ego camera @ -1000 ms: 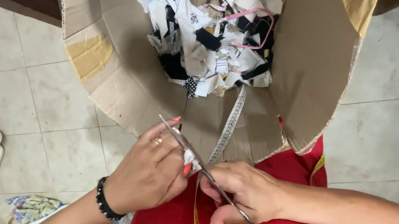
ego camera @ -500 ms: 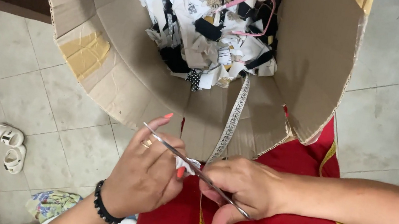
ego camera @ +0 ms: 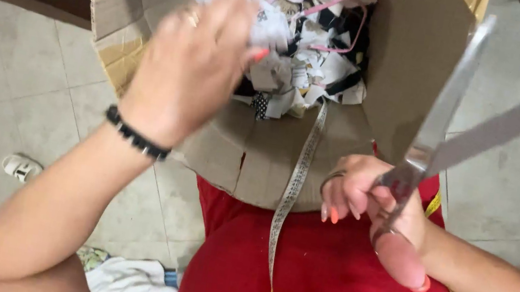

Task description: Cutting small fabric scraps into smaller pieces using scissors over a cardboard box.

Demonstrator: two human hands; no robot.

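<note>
Scissors (ego camera: 456, 120) in right hand (ego camera: 375, 204), left hand (ego camera: 193, 64) over scrap-filled cardboard box (ego camera: 417, 60)

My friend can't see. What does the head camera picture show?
A left hand reaches over a cardboard box full of fabric scraps, while the right hand holds open scissors. A measuring tape hangs from the box over red fabric.

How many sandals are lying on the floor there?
1 that I can see: a white sandal on the tiled floor at the left, beside the left forearm. Another may be hidden behind that arm.
</note>
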